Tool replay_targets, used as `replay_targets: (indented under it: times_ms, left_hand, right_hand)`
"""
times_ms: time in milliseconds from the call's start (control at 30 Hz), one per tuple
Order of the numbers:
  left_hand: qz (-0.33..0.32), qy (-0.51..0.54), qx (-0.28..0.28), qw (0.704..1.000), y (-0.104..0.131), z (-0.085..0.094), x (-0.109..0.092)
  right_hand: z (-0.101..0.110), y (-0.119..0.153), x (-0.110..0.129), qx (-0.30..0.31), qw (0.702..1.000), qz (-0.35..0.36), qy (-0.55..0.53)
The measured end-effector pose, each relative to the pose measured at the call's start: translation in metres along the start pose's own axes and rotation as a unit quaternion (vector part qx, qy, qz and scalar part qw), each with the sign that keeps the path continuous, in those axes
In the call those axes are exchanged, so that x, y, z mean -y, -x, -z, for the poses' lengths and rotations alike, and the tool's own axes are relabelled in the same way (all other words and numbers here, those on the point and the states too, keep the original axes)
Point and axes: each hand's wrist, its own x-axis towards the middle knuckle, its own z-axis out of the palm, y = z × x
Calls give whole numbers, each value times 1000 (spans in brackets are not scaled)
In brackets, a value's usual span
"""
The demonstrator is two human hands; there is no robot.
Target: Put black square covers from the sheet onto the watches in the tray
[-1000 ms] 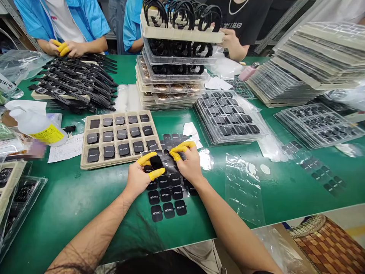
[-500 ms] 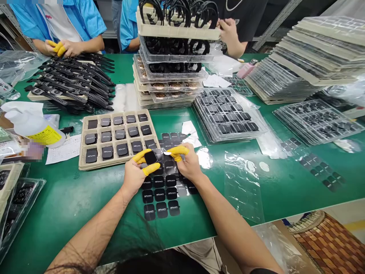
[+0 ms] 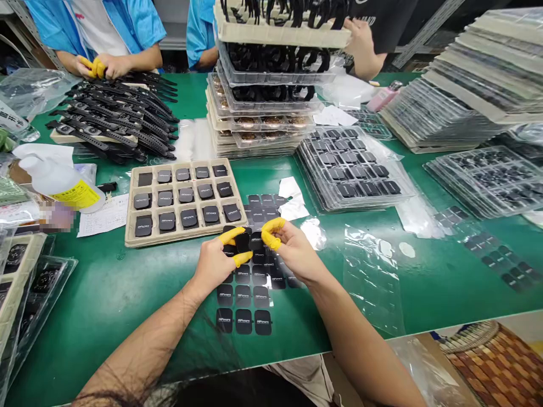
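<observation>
Yellow finger cots cover the thumb and forefinger of each hand. My left hand (image 3: pixel 220 257) grips a black square watch piece (image 3: pixel 243 242) by its edges, above the sticker sheets. Just right of it, my right hand (image 3: pixel 292 246) has its thumb and forefinger pinched together; whatever is between them is too small to make out. Beneath both hands lie clear sheets of black square labels (image 3: pixel 243 296) with white lettering. Behind my left hand sits a beige tray (image 3: pixel 178 233) whose compartments hold black square pieces, most with lettering; its back left piece looks plain.
Tall stacked trays (image 3: pixel 271 79) of black straps and round parts stand behind. Black watches (image 3: pixel 114 116) are heaped at the left, near a white bottle (image 3: pixel 63 183). More tray stacks (image 3: pixel 352 169) are at the right. Across the table a person in blue wears yellow finger cots.
The white piece at my right fingertips no longer shows. The black piece in my left hand has turned and sits closer to my right hand. The whole view has shifted slightly.
</observation>
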Motion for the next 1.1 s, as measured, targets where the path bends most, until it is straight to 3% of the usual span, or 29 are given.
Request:
replay_targets:
  times_ms: [133,333,1100]
  left_hand:
    - [-10,-13,26,1000,-1,1,1]
    - [-21,-62,53,996,-1,3,1]
    - [-7,-101,58,993,0,4,-2]
  right_hand:
    - [-14,4,-5,6,998,-65,-22]
    - [-16,0,-9,30,989,-123,-71]
    - [-16,1,-8,22,988,-145,-57]
